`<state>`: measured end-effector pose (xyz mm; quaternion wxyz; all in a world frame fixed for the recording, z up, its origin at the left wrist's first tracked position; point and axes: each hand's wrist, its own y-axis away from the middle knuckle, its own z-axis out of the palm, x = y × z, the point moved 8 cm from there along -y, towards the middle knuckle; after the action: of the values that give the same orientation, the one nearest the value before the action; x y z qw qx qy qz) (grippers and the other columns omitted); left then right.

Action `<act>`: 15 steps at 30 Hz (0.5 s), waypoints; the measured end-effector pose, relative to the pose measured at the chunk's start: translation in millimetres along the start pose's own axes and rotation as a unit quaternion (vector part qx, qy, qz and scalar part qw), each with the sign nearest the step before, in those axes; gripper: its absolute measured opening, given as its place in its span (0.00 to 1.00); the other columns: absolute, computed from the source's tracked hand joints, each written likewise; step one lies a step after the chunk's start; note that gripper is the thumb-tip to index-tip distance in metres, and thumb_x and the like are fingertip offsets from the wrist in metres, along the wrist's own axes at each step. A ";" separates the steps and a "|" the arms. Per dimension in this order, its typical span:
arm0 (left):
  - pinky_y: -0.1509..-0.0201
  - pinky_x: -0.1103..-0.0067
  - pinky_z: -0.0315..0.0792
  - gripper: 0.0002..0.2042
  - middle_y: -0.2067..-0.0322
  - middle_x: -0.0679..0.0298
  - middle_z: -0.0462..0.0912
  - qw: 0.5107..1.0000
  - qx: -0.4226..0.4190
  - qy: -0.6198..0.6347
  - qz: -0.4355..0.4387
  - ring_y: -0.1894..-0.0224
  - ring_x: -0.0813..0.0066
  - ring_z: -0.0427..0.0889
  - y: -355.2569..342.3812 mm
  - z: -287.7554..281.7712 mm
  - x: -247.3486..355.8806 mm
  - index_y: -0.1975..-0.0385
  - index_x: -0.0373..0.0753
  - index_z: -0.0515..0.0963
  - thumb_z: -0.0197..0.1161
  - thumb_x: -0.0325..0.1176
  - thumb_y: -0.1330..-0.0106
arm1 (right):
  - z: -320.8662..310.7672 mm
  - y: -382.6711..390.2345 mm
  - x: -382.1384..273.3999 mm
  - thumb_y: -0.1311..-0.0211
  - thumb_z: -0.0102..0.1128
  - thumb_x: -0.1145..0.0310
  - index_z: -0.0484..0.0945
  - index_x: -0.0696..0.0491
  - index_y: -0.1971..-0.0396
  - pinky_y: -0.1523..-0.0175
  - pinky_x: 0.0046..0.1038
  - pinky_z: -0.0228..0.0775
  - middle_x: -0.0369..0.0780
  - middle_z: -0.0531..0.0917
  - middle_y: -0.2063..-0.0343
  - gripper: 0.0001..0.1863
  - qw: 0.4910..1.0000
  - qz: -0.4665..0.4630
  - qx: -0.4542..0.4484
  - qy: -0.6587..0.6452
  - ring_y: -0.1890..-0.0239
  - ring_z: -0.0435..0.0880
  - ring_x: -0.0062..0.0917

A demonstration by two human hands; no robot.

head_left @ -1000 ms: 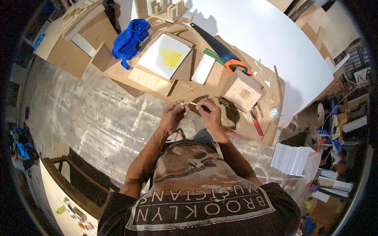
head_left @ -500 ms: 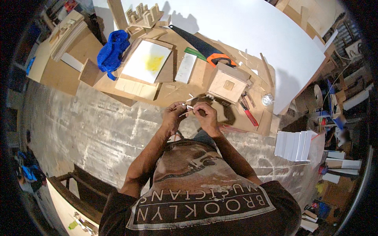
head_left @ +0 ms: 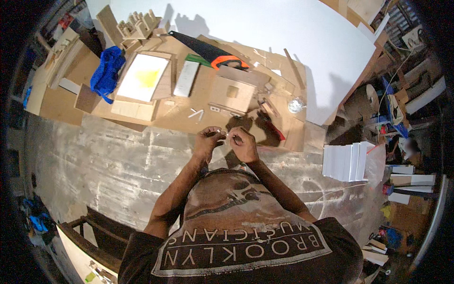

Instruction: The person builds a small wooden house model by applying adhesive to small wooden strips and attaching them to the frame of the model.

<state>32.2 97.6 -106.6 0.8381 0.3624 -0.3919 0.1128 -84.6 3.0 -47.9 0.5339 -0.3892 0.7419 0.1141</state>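
My left hand point(head_left: 206, 143) and my right hand point(head_left: 244, 146) are close together just off the near edge of the board. Between the left thumb and fingers a small white piece point(head_left: 218, 131) shows. The right fingertips are pinched together close to it; whatever they hold is too small to make out. Short white sticks point(head_left: 196, 113) lie on the board just beyond my left hand. A wooden box point(head_left: 234, 90) with a square recess in its top stands past my right hand. Right of it are a chisel-like tool point(head_left: 268, 108) and a red-handled tool point(head_left: 274, 130), partly in shadow.
On the brown board point(head_left: 165, 118) lie a handsaw point(head_left: 198, 47) with an orange handle, a grey-white block point(head_left: 187, 79), a yellow-stained white sheet point(head_left: 144, 78) and a blue cloth point(head_left: 107, 71). A clear crumpled item point(head_left: 296, 105) sits at right. White panels point(head_left: 345, 162) stand lower right.
The view has swung, so the bench things appear further left. The white sticks seen in my left hand are no longer there; more sticks lie on the board. The hands have drawn slightly apart.
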 end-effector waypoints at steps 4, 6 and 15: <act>0.63 0.79 0.78 0.07 0.68 0.62 0.84 0.998 -0.035 -0.022 0.057 0.68 0.74 0.83 -1.8 35.8 -46.1 0.63 0.33 0.80 0.68 0.24 0.39 | -46.6 24.8 19.0 0.41 0.63 0.77 0.78 0.59 0.62 0.54 0.31 0.75 0.44 0.83 0.65 0.08 1.000 -0.017 0.016 -0.006 0.62 0.84 0.34; 0.64 0.80 0.78 0.07 0.70 0.61 0.84 0.996 -0.039 -0.049 0.070 0.68 0.76 0.83 -0.4 55.3 -68.4 0.64 0.31 0.80 0.68 0.22 0.40 | -43.8 52.3 84.3 0.37 0.63 0.72 0.78 0.61 0.60 0.55 0.33 0.75 0.45 0.83 0.66 0.10 0.961 0.209 -0.086 -0.157 0.65 0.84 0.34; 0.62 0.79 0.78 0.04 0.68 0.60 0.86 0.991 0.048 -0.074 0.096 0.67 0.76 0.83 16.9 87.2 -109.4 0.65 0.32 0.82 0.66 0.23 0.39 | -85.6 59.7 100.5 0.37 0.59 0.72 0.77 0.60 0.65 0.68 0.27 0.72 0.39 0.80 0.74 0.07 0.987 0.043 -0.153 0.034 0.73 0.80 0.21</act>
<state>-98.9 59.3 -141.1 0.7735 0.3704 -0.4800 0.1847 -199.3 -52.7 -116.6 0.4369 -0.4379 0.7494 0.2362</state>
